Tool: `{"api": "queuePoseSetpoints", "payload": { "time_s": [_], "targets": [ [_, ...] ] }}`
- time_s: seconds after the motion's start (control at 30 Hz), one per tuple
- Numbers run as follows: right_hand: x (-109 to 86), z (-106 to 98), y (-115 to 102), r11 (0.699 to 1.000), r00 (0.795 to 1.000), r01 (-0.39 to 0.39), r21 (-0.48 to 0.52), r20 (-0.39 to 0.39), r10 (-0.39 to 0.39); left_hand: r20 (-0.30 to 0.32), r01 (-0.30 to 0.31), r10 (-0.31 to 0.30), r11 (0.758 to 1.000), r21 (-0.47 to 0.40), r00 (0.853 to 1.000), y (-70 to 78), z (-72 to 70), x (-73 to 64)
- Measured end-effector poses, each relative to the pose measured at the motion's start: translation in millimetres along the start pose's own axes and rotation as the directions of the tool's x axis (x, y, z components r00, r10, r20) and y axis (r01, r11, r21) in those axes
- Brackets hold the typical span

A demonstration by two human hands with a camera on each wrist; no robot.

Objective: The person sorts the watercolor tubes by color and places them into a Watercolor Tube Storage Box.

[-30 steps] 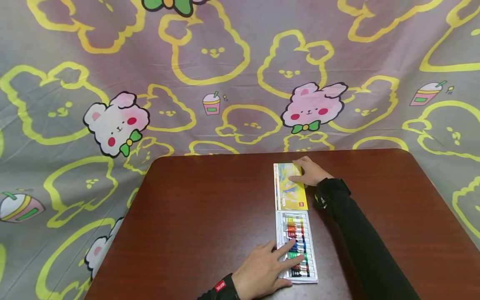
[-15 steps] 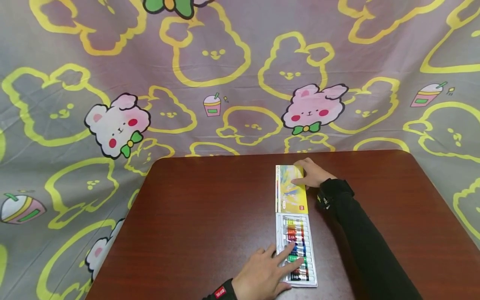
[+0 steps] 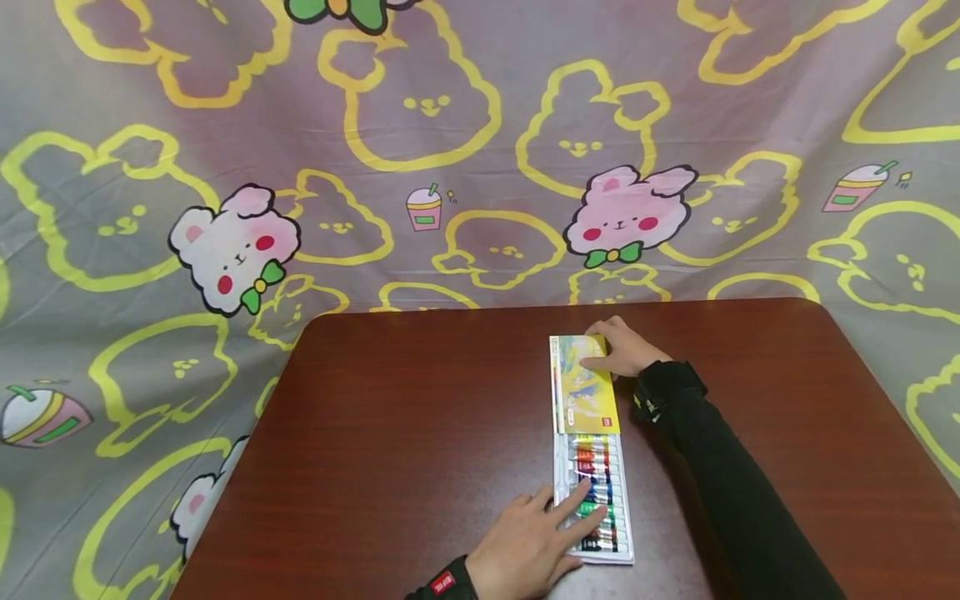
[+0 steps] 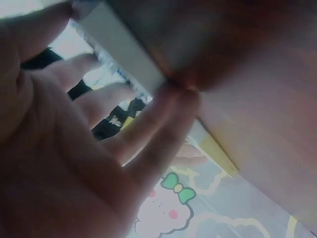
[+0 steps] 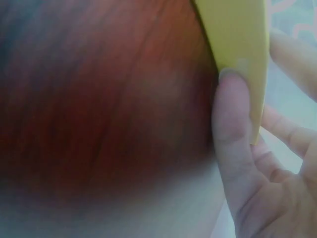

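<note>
A yellow cardboard paint box sleeve (image 3: 588, 400) lies at the right of the table, its near end overlapping the far end of a white tray (image 3: 561, 467). Several paint tubes (image 3: 597, 493) lie side by side in that tray, in yellow, red, blue, green, brown and black. My right hand (image 3: 626, 348) grips the sleeve near its far right corner, thumb along one side in the right wrist view. With fingers spread fairly straight, my left hand (image 3: 525, 537) rests on the tray's left side and near end, two fingers lying across the tubes.
The brown wooden table (image 3: 405, 417) has rounded far corners. Behind it hangs a cloth (image 3: 480, 150) printed with cartoon bears and cups, coming down to the table's far edge.
The sleeve has come nearer and now covers the far end of the tray, hiding the farthest tube. The right hand has moved slightly with it; the left hand stays on the tray.
</note>
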State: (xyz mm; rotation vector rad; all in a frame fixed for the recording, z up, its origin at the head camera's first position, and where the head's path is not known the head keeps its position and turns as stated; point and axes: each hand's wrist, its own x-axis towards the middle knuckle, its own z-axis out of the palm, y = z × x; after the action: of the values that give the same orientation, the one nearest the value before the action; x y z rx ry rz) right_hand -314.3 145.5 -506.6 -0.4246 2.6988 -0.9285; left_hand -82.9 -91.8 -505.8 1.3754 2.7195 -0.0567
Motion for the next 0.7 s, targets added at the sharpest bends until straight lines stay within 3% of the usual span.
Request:
{"api": "queuePoseSetpoints", "payload": {
  "time_s": [0.27,0.7],
  "targets": [
    [0.3,2.2,6.3,1.000,1.000,0.017,0.002,-0.013,-0.017,-0.005,0.057,-0.058,0.998,-0.001,0.998,-2.9,2.8,7.5],
    [-5.7,10.4,10.0,0.997,0.998,0.070,0.021,0.003,-0.070,-0.113,0.073,-0.069,0.997,0.039,0.991,-7.7,8.4,14.8]
  ]
}}
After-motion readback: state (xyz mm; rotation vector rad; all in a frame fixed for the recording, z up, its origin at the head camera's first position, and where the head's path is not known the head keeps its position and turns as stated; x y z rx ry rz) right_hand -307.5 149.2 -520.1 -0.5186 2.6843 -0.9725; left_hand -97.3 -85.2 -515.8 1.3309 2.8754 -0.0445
